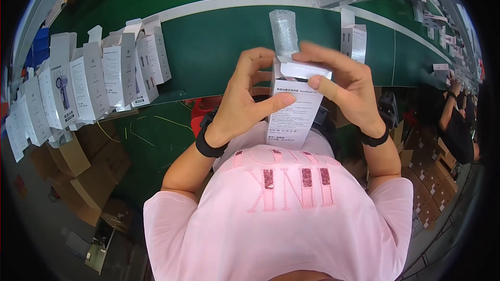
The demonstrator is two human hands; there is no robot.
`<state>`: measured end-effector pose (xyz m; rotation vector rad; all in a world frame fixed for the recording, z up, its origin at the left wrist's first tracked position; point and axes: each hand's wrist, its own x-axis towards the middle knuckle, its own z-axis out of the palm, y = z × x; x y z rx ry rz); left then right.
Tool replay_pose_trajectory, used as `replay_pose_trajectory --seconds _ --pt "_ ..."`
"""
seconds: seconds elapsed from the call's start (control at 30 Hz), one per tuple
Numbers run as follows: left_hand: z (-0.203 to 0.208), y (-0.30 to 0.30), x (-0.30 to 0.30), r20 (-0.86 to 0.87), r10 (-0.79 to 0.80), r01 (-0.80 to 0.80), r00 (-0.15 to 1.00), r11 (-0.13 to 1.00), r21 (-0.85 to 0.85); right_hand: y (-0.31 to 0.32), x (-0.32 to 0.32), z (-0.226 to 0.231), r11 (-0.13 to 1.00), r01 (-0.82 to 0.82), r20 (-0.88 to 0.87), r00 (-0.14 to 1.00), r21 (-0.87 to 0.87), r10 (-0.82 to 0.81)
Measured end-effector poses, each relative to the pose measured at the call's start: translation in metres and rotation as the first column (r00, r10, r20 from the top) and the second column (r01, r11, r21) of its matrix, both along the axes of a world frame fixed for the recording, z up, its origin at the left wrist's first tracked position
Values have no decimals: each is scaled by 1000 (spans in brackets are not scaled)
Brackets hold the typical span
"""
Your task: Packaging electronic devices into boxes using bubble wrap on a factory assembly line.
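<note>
Head view: a white box (pixel 294 119) is held upright, tilted slightly, at the near edge of the green tabletop (pixel 208 52). The left hand (pixel 242 99) clasps it, thumb across the printed front and fingers curled around the left side. The right hand (pixel 351 88) lays its thumb on the upper front edge, beside the top flap (pixel 304 68); its fingers arch above, blurred, so I cannot tell whether they pinch anything. A bubble-wrap pouch (pixel 283 31) lies just behind the box, toward the tabletop's far edge. White boxes (pixel 86 86) stand in a row along the near edge at the left, and another box (pixel 354 44) stands to the right, near the far edge.
</note>
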<state>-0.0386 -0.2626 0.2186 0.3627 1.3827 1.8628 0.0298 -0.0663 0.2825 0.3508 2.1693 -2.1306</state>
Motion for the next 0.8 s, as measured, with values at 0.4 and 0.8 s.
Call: replay_pose_trajectory --seconds 0.4,0.8 --pt "3 18 4 -64 -142 145 988 989 34 23 13 15 892 -268 -102 940 364 325" --pt "-6 69 17 -10 -230 231 973 972 48 44 80 -21 877 103 -214 977 470 0"
